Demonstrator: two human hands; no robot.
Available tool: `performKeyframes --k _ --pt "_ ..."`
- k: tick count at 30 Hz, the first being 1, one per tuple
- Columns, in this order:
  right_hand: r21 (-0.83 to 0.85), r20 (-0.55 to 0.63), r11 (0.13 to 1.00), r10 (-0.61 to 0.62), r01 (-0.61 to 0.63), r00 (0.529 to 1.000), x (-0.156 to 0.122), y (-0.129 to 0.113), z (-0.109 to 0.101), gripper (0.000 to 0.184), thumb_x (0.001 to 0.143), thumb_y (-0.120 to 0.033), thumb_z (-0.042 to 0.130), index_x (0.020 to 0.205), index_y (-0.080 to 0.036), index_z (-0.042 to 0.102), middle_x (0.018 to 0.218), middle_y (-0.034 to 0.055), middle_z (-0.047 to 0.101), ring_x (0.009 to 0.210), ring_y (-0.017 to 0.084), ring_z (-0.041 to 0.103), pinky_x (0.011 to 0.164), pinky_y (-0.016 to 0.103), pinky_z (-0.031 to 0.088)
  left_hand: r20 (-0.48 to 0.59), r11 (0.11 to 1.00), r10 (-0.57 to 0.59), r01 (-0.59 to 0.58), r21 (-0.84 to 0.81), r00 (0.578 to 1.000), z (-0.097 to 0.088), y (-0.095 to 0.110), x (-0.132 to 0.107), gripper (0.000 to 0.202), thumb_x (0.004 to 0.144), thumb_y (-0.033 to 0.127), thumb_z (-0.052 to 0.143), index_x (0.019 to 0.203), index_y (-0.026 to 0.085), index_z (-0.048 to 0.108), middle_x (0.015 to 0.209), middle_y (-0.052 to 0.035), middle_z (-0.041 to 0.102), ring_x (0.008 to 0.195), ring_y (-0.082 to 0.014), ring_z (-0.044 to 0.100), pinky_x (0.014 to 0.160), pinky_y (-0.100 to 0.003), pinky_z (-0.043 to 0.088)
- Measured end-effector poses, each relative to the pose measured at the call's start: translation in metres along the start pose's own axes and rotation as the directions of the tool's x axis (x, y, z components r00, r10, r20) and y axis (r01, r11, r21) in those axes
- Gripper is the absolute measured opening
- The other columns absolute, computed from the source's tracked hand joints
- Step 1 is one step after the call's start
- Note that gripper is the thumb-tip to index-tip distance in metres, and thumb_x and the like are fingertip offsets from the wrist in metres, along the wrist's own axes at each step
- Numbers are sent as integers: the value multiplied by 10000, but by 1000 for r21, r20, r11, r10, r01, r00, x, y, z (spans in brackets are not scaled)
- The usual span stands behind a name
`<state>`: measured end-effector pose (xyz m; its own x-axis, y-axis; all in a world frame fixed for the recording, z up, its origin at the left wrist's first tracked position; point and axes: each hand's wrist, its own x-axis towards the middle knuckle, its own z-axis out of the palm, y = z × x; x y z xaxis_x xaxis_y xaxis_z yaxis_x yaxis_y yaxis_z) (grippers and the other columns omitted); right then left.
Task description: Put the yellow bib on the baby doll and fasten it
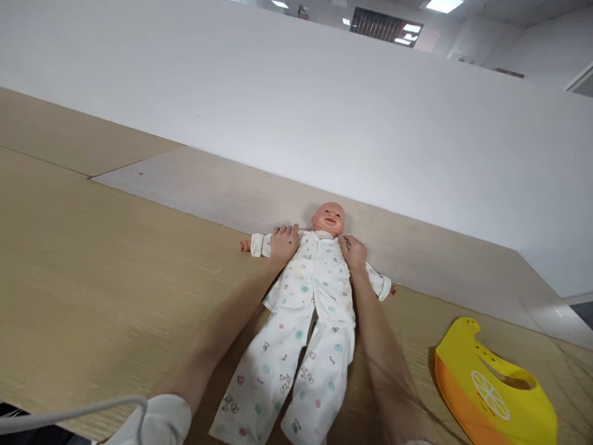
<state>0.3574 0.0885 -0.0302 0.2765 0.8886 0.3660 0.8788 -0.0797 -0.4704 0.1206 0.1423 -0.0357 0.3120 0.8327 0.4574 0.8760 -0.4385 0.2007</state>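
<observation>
Table [92,259] left of doll [319,296]: wide bare wood, open passage. White partition [324,111] rises close behind doll's head and blocks reach past far edge; only narrow strip of table between them. Yellow bib [493,389] lies at right, near doll's leg but apart; bare gap between is passable. Left hand [284,242], right hand [354,252] and forearms flank doll's torso, closing both sides there. White cable [69,415] crosses near-left corner, low obstacle.

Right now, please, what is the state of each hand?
Left hand: fingers bent over the shoulder of the plastic baby doll in white patterned suit; grip cannot be told.
Right hand: fingers seem pinched at the doll's collar.
</observation>
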Motion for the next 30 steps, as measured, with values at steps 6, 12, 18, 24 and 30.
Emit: performKeyframes --k 6,12,18,24,30 --pt "-47 -41 998 -36 34 999 8 0 0 462 957 -466 371 858 -163 705 874 140 734 766 215 625 711 292 379 -34 1000 14 -15 -21 999 -2 -6 2 370 960 146 323 1171 128 627 1015 -185 728 998 -336 619 864 -454 382" --pt "-35 -136 995 -97 93 986 0 -2 -6 422 939 -379 320 778 -167 647 830 149 690 793 225 581 787 335 413 -140 988 105 -120 -101 985 -19 -19 -23 333 890 115 404 1136 149 625 1137 -165 674 1069 -310 571 906 -445 420" --pt "40 -193 980 -182 193 964 -25 -20 -40 365 940 -360 336 831 -176 632 885 136 674 874 235 582 855 370 450 -170 935 249 -283 -213 953 -49 -33 -75 221 861 95 429 808 198 617 804 -65 673 763 -196 612 708 -312 473" --pt "153 269 889 -458 431 848 -85 -97 -90 224 897 -386 563 1045 -240 647 932 27 683 784 174 632 708 305 520 224 884 399 -308 -353 889 -94 -40 -91 292 796 92 404 565 219 530 577 -26 592 573 -172 523 603 -305 420" --pt "-113 477 638 -637 761 605 -137 -153 -80 99 778 -204 758 821 -200 670 872 53 645 849 243 645 624 324 526 703 791 574 -65 -608 420 -147 -27 -95 276 706 74 475 475 196 561 445 17 587 509 -142 577 526 -220 441"
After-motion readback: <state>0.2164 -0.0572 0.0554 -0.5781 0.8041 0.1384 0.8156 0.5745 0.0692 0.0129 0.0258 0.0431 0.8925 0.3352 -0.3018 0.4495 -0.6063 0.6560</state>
